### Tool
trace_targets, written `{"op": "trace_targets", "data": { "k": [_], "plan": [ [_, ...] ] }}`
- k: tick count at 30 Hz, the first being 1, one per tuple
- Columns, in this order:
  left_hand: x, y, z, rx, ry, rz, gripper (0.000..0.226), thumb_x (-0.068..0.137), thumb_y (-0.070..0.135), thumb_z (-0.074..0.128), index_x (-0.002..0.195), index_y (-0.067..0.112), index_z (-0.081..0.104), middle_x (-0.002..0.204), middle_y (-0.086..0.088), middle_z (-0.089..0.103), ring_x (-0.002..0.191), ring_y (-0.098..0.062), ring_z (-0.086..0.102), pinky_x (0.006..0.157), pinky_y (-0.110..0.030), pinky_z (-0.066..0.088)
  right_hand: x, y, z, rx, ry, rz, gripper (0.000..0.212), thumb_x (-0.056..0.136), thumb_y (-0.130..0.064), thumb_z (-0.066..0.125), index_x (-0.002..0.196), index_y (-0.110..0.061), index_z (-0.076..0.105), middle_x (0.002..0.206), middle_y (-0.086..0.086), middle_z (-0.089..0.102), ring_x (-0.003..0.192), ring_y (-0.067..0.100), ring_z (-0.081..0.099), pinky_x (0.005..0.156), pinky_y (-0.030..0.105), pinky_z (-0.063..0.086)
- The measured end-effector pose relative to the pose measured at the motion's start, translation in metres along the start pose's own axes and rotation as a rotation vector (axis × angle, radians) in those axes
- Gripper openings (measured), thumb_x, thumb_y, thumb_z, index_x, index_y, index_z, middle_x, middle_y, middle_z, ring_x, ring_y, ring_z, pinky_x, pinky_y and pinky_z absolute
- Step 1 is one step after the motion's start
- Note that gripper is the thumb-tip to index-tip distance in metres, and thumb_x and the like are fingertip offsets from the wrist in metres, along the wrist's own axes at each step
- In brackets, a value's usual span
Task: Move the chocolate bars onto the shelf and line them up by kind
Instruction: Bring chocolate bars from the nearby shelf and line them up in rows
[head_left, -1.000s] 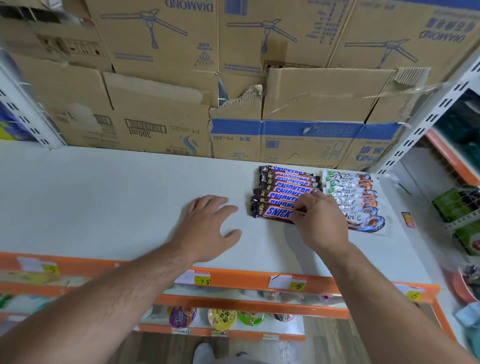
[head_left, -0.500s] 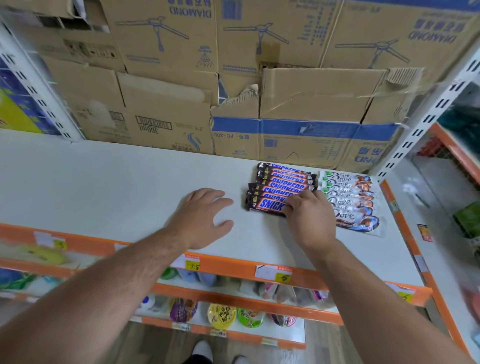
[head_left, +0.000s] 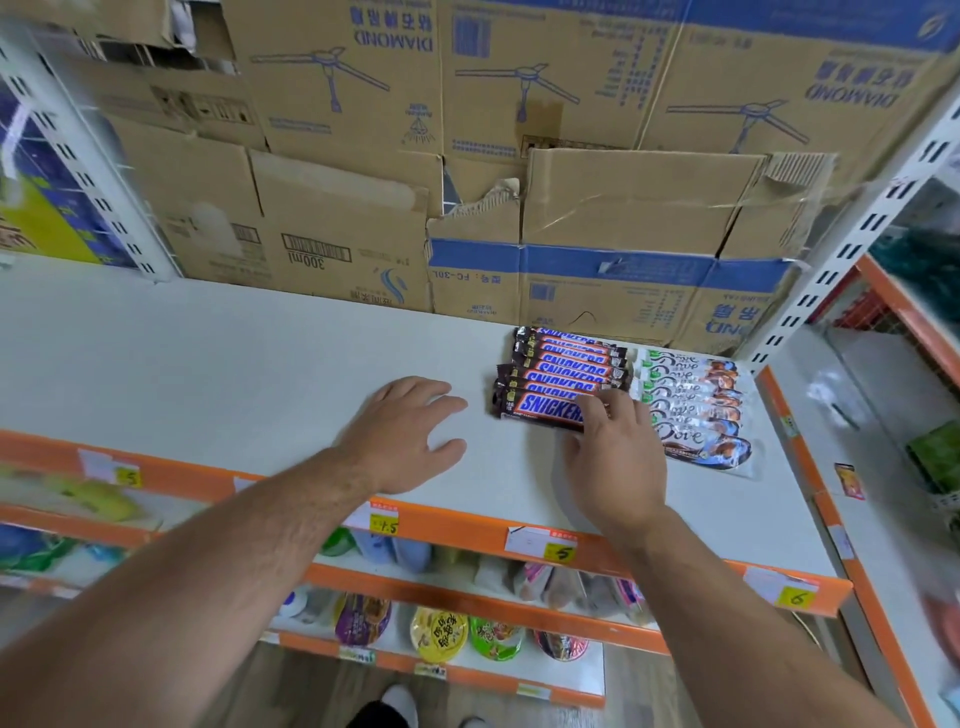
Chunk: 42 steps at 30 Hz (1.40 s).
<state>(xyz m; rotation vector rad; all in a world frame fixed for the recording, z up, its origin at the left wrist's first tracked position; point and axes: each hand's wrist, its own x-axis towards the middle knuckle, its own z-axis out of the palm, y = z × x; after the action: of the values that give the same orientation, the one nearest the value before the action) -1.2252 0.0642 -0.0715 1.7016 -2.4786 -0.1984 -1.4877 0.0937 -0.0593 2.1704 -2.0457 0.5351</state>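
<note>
The right hand pinches the right end of the front Snickers bar. It is the nearest one in the Snickers row on the shelf, just beside the Dove bars. The left hand lies flat on the shelf, fingers spread. It would be best to slide the bar gently until its ends match the others, and not bump the Dove bars.

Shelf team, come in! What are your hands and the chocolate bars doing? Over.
Left hand flat on shelf, holding nothing. Right hand pinches end of front Snickers bar. Snickers row beside Dove row, both tidy. Nothing in the way.
</note>
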Motion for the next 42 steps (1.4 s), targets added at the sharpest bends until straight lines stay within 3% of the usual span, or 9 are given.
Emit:
{"op": "trace_targets", "data": {
  "k": [5, 10, 13, 15, 19, 24, 32, 38, 42],
  "plan": [
    [-0.001, 0.003, -0.012, -0.017, -0.124, 0.009, 0.066, 0.09, 0.065, 0.034, 0.15, 0.035, 0.032, 0.16, 0.005, 0.023, 0.147, -0.016, 0.016, 0.12, -0.033, 0.011, -0.015, -0.02, -0.005, 0.021, -0.123, -0.004, 0.027, 0.071, -0.025, 0.071, 0.094, -0.01, 0.067, 0.092, 0.013, 0.062, 0.087, 0.037, 0.057, 0.068, 0.039, 0.049],
    [-0.021, -0.023, -0.037, -0.073, -0.217, -0.003, 0.064, 0.091, 0.065, 0.045, 0.147, 0.036, 0.037, 0.157, 0.007, 0.03, 0.145, -0.013, 0.021, 0.12, -0.035, 0.015, -0.008, -0.06, -0.007, 0.092, -0.246, -0.093, 0.017, 0.073, -0.037, 0.054, 0.076, -0.02, 0.059, 0.085, 0.004, 0.063, 0.088, 0.033, 0.058, 0.074, 0.037, 0.051],
    [-0.047, -0.055, -0.055, -0.118, -0.187, -0.028, 0.066, 0.087, 0.067, 0.045, 0.145, 0.035, 0.041, 0.154, 0.008, 0.036, 0.142, -0.011, 0.025, 0.118, -0.031, 0.018, 0.001, -0.101, -0.015, 0.159, -0.302, -0.264, 0.019, 0.066, -0.031, 0.075, 0.072, -0.013, 0.069, 0.079, 0.002, 0.069, 0.082, 0.029, 0.066, 0.076, 0.036, 0.054],
    [-0.067, -0.08, -0.068, -0.128, -0.159, -0.043, 0.061, 0.091, 0.061, 0.05, 0.145, 0.034, 0.042, 0.153, 0.009, 0.037, 0.142, -0.01, 0.026, 0.116, -0.027, 0.017, 0.006, -0.133, -0.022, 0.219, -0.322, -0.33, 0.021, 0.067, -0.028, 0.08, 0.081, -0.015, 0.074, 0.084, 0.002, 0.071, 0.087, 0.027, 0.066, 0.08, 0.035, 0.054],
    [-0.11, -0.133, -0.088, -0.164, -0.1, -0.104, 0.066, 0.085, 0.064, 0.046, 0.144, 0.035, 0.044, 0.152, 0.009, 0.039, 0.141, -0.009, 0.028, 0.114, -0.023, 0.017, 0.016, -0.201, -0.022, 0.287, -0.439, -0.377, 0.034, 0.081, -0.045, 0.072, 0.111, -0.03, 0.07, 0.118, -0.01, 0.066, 0.116, 0.011, 0.055, 0.095, 0.021, 0.037],
    [-0.172, -0.223, -0.113, -0.153, -0.068, -0.184, 0.07, 0.081, 0.063, 0.041, 0.144, 0.033, 0.045, 0.151, 0.008, 0.04, 0.141, -0.011, 0.029, 0.116, -0.026, 0.017, 0.026, -0.31, 0.0, 0.288, -0.497, -0.472, 0.048, 0.085, -0.06, 0.064, 0.127, -0.036, 0.062, 0.131, -0.013, 0.059, 0.121, 0.011, 0.051, 0.097, 0.021, 0.038],
    [-0.25, -0.355, -0.144, -0.146, 0.05, -0.29, 0.055, 0.092, 0.053, 0.055, 0.14, 0.028, 0.05, 0.144, 0.006, 0.049, 0.135, -0.013, 0.039, 0.11, -0.024, 0.024, 0.045, -0.477, 0.032, 0.358, -0.557, -0.556, 0.041, 0.087, -0.048, 0.065, 0.126, -0.037, 0.061, 0.132, -0.014, 0.057, 0.125, 0.008, 0.05, 0.105, 0.027, 0.039],
    [-0.278, -0.432, -0.15, -0.184, 0.119, -0.367, 0.054, 0.091, 0.052, 0.053, 0.136, 0.023, 0.055, 0.14, 0.002, 0.055, 0.13, -0.016, 0.045, 0.111, -0.033, 0.034, 0.065, -0.57, 0.054, 0.365, -0.601, -0.625, 0.039, 0.086, -0.045, 0.065, 0.124, -0.037, 0.063, 0.129, -0.017, 0.058, 0.122, 0.006, 0.052, 0.104, 0.026, 0.04],
    [-0.281, -0.476, -0.155, -0.193, 0.158, -0.414, 0.054, 0.087, 0.048, 0.053, 0.136, 0.024, 0.056, 0.137, 0.005, 0.056, 0.129, -0.014, 0.046, 0.109, -0.027, 0.032, 0.092, -0.62, 0.076, 0.376, -0.63, -0.667, 0.039, 0.088, -0.043, 0.065, 0.126, -0.037, 0.061, 0.13, -0.014, 0.056, 0.122, 0.008, 0.052, 0.102, 0.028, 0.041]
  ]
}}
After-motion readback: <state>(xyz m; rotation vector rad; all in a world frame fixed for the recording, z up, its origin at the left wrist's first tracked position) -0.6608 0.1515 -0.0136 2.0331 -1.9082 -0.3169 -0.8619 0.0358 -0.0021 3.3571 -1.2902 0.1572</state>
